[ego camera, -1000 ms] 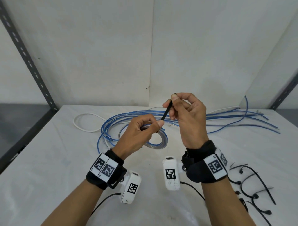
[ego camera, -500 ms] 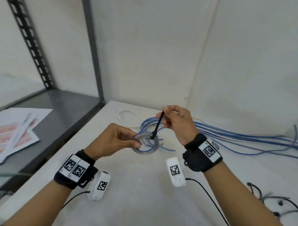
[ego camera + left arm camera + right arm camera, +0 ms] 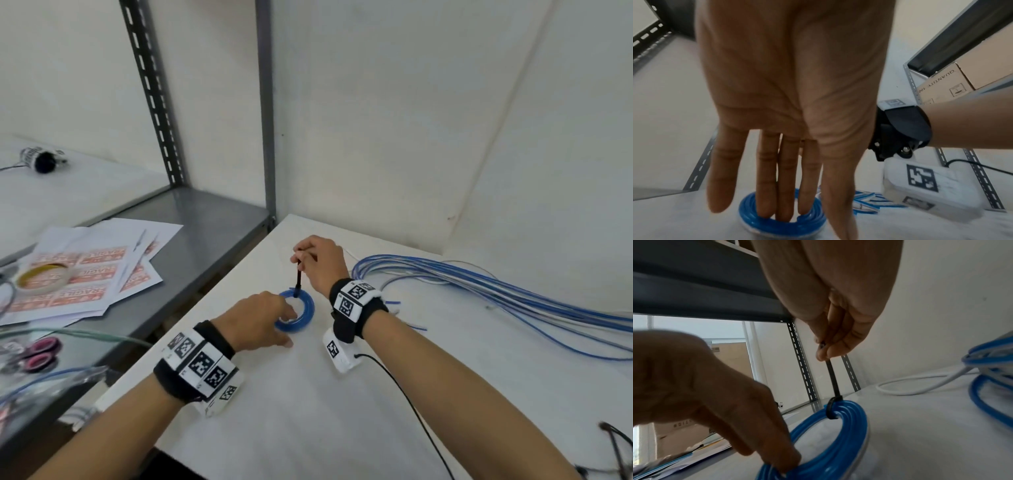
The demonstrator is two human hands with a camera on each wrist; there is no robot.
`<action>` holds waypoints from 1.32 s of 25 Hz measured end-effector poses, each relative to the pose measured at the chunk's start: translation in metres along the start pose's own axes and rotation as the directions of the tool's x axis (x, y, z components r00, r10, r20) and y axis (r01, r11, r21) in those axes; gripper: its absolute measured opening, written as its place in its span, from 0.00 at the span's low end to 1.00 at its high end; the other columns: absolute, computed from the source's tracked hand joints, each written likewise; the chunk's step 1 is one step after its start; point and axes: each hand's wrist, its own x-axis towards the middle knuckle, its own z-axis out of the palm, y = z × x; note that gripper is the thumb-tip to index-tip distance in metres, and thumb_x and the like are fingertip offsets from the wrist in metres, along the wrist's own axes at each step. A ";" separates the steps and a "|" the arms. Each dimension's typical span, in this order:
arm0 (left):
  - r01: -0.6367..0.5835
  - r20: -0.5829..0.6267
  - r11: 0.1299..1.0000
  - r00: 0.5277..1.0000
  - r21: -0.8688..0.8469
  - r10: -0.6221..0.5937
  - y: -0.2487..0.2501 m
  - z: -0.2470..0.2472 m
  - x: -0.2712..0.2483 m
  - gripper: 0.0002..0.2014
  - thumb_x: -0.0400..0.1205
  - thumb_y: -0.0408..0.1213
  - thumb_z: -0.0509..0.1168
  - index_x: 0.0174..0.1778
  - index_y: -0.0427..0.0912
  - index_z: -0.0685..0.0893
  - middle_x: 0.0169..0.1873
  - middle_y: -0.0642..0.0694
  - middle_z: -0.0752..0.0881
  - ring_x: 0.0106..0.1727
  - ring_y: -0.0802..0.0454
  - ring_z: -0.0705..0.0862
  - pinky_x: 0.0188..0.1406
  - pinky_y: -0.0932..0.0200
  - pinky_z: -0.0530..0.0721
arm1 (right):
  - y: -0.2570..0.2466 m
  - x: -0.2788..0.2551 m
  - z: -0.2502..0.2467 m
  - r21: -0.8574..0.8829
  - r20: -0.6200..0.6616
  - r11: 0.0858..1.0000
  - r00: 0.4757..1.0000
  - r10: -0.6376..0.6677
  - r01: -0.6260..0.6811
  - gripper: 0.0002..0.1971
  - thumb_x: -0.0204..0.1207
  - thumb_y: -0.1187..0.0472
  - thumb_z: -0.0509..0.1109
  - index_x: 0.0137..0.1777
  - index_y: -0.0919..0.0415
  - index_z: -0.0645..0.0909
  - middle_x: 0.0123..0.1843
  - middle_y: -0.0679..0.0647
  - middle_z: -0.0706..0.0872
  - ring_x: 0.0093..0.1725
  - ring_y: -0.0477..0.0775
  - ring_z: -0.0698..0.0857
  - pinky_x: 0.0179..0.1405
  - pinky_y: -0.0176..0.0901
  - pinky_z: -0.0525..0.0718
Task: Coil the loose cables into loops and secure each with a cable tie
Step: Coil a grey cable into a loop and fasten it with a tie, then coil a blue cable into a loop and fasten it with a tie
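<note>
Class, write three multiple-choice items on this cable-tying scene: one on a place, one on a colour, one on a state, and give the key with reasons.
1. Where does the coil lie?
A. on the white table
B. on the grey shelf
C. in a box

2. What colour is the tie?
A. white
B. black
C. red

3. How is the left hand set?
A. fist, off the coil
B. straight fingers pressing the coil
C. gripping scissors

Key: 1 A, the head view shows it on the table; 2 B, a black strap rises from the coil to the right hand; 3 B, the left wrist view shows straight fingers on the coil.
</note>
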 end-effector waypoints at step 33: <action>0.331 -0.005 0.880 0.935 -0.342 -0.354 0.077 0.006 0.180 0.26 0.88 0.52 0.64 0.58 0.27 0.86 0.57 0.30 0.89 0.57 0.32 0.89 0.59 0.41 0.89 | 0.087 -0.073 -0.163 -0.261 0.056 0.960 0.991 0.123 -0.104 0.02 0.76 0.61 0.80 0.42 0.58 0.91 0.42 0.53 0.91 0.40 0.47 0.85 0.46 0.45 0.86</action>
